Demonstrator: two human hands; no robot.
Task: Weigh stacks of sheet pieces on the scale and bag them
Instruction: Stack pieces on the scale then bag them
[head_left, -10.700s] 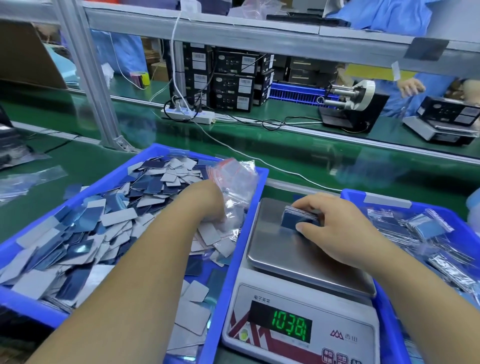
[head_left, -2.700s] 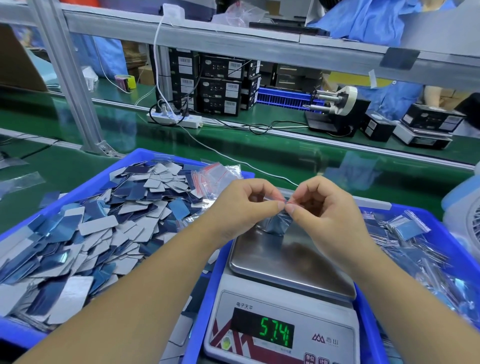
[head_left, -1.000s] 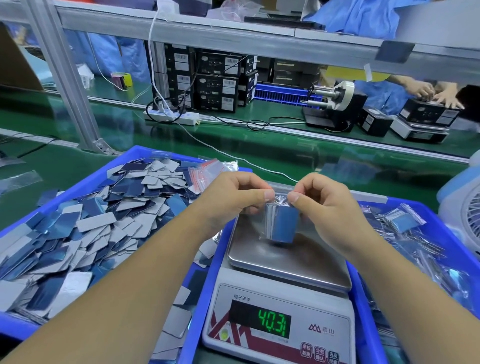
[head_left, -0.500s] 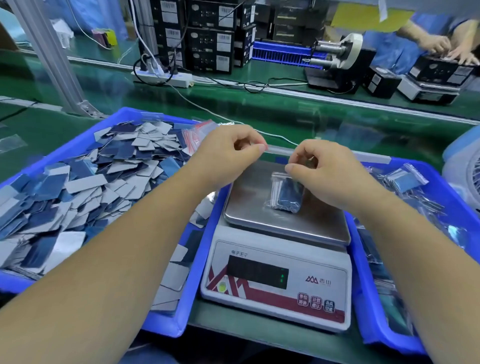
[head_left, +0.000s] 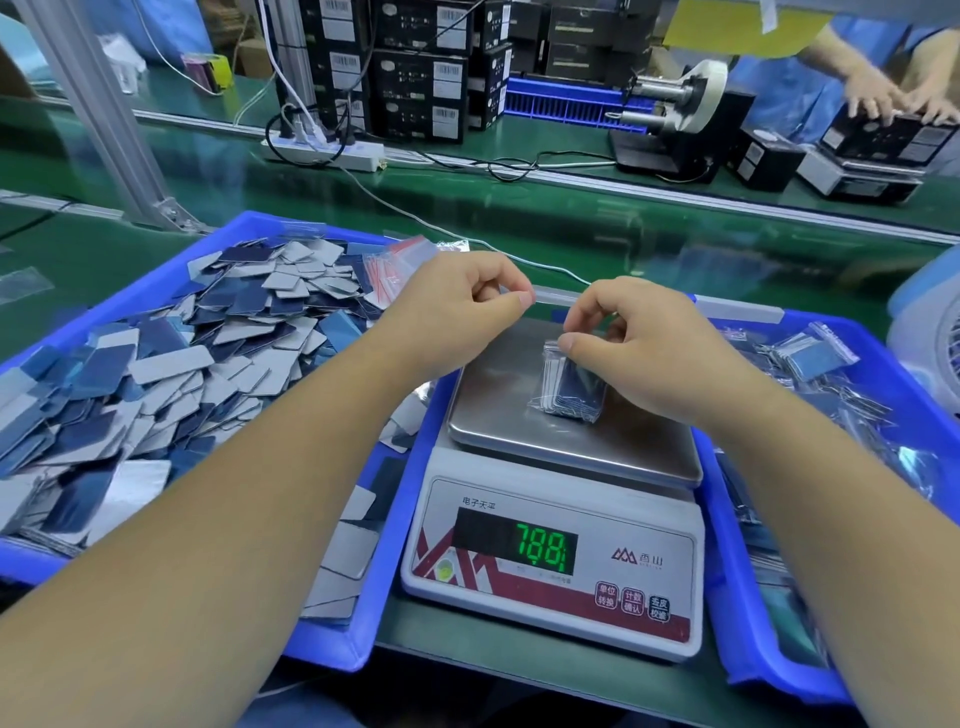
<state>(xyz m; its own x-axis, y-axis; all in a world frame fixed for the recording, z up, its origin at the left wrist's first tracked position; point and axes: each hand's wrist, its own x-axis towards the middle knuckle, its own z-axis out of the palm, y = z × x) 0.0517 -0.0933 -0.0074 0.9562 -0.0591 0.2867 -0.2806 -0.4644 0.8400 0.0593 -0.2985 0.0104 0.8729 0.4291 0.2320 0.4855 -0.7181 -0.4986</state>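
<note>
**Inspector A:** Item under review: the small clear plastic zip bag holding a stack of blue and grey sheet pieces (head_left: 574, 387). It stands on the steel platform of the white digital scale (head_left: 566, 447), towards the right rear of the pan. The green readout is lit.

**Inspector B:** Hands?

**Inspector A:** The right hand (head_left: 631, 348) has its fingers curled, pinching the bag's top edge. The left hand (head_left: 462, 306) is also curled, thumb against forefinger; it appears to pinch something thin and clear at the fingertips, though I cannot tell what.

**Inspector B:** Handling assessment?

**Inspector A:** In my judgement the bag is light, its film soft and slippery, while the stack inside is stiff but loose enough to fan or slide. The seal strip at the top is the sound place to hold; a grip across the flat faces of the stack would steady it for lifting.

**Inspector B:** Surroundings and obstructions?

**Inspector A:** To the left, touching the scale, a blue plastic tray (head_left: 332, 644) heaped with loose blue and grey sheet pieces (head_left: 171, 364), with a bundle of empty red-striped zip bags (head_left: 392, 273) at its far corner. To the right, a second blue tray (head_left: 737, 613) holds filled bags (head_left: 818, 358). All stand on the green desk (head_left: 519, 228). The tray rim beside the scale is the only thing a transfer to the right must clear; a white cable (head_left: 395, 210) runs behind, well apart.
</note>
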